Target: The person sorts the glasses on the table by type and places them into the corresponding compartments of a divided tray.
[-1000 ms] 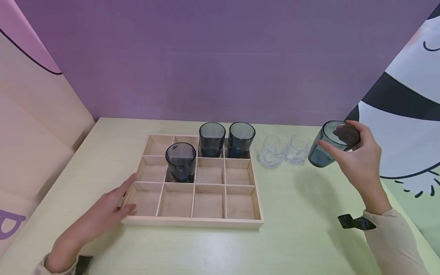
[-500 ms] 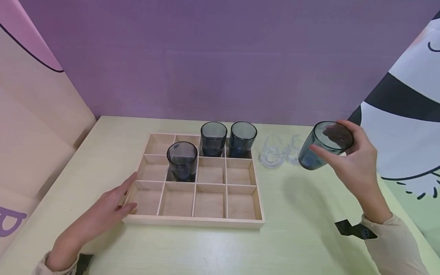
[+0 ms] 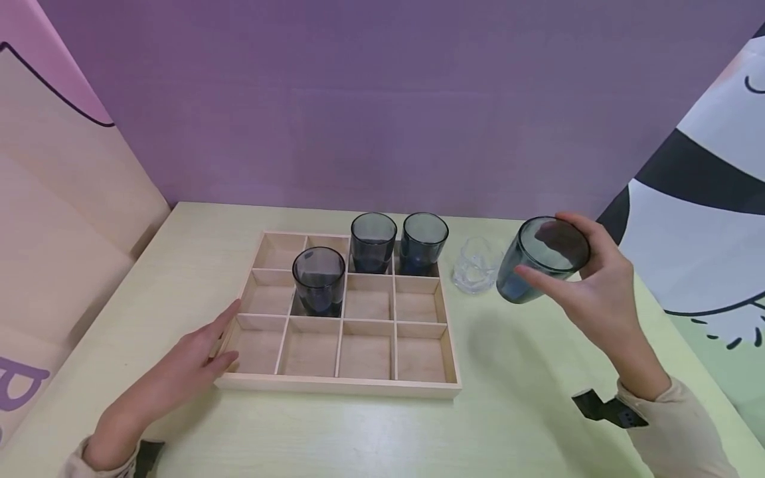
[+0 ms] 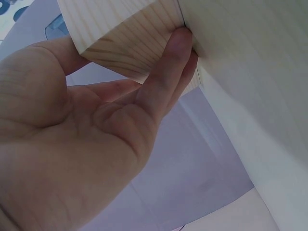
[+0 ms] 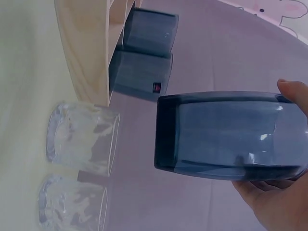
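Observation:
My right hand [image 3: 603, 292] holds a smoky blue-grey glass tumbler [image 3: 540, 255] tilted above the table, thumb on the near side and fingers round the far side. The tumbler [image 5: 231, 134] lies across the right wrist view. My left hand [image 3: 179, 372] grips the left side of a compartmented wooden tray [image 3: 335, 386], its thumb over the rim and fingers [image 4: 166, 72] against the outer wall. Three similar tumblers stand in the tray: a back-row one [image 3: 373, 245], another in the back right corner [image 3: 423, 245], and one in the middle row [image 3: 319, 285].
Two small clear glasses stand right of the tray: one [image 5: 84, 137] nearer it, the other [image 5: 72, 204] beyond, largely hidden behind the held tumbler in the head view. A purple wall panel [image 3: 382, 106] rises at the table's [image 3: 335, 438] back edge.
My right hand has moved left and slightly nearer with the tumbler, which now covers the farther clear glass in the head view. The left hand stays at the tray.

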The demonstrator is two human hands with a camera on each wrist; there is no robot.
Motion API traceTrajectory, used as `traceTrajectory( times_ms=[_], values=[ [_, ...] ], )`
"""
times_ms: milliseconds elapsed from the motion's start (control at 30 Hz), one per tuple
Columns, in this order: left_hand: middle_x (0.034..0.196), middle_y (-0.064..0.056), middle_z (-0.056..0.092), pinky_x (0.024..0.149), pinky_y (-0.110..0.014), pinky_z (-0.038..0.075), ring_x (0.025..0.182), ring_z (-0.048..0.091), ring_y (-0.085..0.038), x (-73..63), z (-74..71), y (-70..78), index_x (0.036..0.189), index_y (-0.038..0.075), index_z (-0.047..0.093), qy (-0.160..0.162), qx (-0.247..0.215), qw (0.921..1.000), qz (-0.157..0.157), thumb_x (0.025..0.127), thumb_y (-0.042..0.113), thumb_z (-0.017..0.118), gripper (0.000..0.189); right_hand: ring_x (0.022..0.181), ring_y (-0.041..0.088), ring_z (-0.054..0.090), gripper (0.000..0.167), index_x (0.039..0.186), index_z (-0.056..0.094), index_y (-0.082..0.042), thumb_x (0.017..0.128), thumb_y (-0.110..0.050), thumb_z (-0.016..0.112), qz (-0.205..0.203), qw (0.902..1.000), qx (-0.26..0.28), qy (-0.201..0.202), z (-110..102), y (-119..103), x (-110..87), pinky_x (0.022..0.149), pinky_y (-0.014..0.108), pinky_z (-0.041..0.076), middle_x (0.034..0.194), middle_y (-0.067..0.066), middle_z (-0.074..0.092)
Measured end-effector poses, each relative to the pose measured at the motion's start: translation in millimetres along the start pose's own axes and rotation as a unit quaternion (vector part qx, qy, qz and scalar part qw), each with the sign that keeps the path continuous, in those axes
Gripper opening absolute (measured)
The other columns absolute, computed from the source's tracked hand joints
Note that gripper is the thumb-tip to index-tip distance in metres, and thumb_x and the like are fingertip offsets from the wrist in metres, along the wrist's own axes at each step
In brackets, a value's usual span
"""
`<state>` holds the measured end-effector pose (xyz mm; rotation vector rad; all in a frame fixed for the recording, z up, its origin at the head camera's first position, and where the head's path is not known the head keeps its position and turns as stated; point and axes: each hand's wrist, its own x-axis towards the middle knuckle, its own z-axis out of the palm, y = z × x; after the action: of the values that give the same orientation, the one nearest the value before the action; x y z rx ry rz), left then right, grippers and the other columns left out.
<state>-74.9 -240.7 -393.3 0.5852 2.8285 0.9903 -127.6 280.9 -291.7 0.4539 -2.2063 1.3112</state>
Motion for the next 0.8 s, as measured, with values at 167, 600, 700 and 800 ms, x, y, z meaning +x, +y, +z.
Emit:
traceTrajectory(
  times_ms=[167,600,700,800],
  values=[
    [0.115,-0.013,0.063,0.081,-0.038,0.046,0.070,0.054,0.002,0.8,0.3,0.5,0.158,-0.003,0.014,-0.004,0.001,1.0000,-0.005,0.098,0.006,0.062,0.077,0.110,0.021,0.058,0.086,0.139,0.053,-0.003,0.062,0.023,0.081,-0.002,0.9992,0.032,-0.022,7.9,-5.9,-1.9,0.089,0.017,0.048,0.127,0.014,0.056],
    [0.130,-0.022,0.056,0.084,-0.043,0.047,0.070,0.053,0.002,0.5,0.6,-0.4,0.158,-0.002,0.015,-0.002,-0.002,1.0000,-0.007,0.098,0.009,0.063,0.078,0.108,0.022,0.059,0.086,0.139,0.053,-0.003,0.062,0.020,0.084,-0.013,0.9940,0.075,-0.079,35.4,-23.3,-9.0,0.085,0.018,0.051,0.123,0.015,0.060],
    [0.125,-0.019,0.059,0.084,-0.044,0.047,0.071,0.054,0.002,0.8,0.5,-0.1,0.158,-0.002,0.015,-0.003,-0.001,1.0000,-0.007,0.098,0.009,0.063,0.078,0.108,0.023,0.059,0.086,0.139,0.053,-0.001,0.061,0.020,0.084,-0.018,0.9916,0.092,-0.089,42.9,-29.0,-11.5,0.085,0.019,0.051,0.122,0.017,0.060],
    [0.127,-0.019,0.058,0.085,-0.043,0.047,0.072,0.054,0.002,0.9,0.6,-0.2,0.157,-0.003,0.015,-0.001,0.001,1.0000,-0.006,0.098,0.009,0.064,0.078,0.107,0.024,0.059,0.086,0.138,0.053,0.000,0.061,0.018,0.085,-0.020,0.9894,0.102,-0.101,50.2,-35.5,-13.7,0.085,0.020,0.051,0.121,0.017,0.060]
  ],
)
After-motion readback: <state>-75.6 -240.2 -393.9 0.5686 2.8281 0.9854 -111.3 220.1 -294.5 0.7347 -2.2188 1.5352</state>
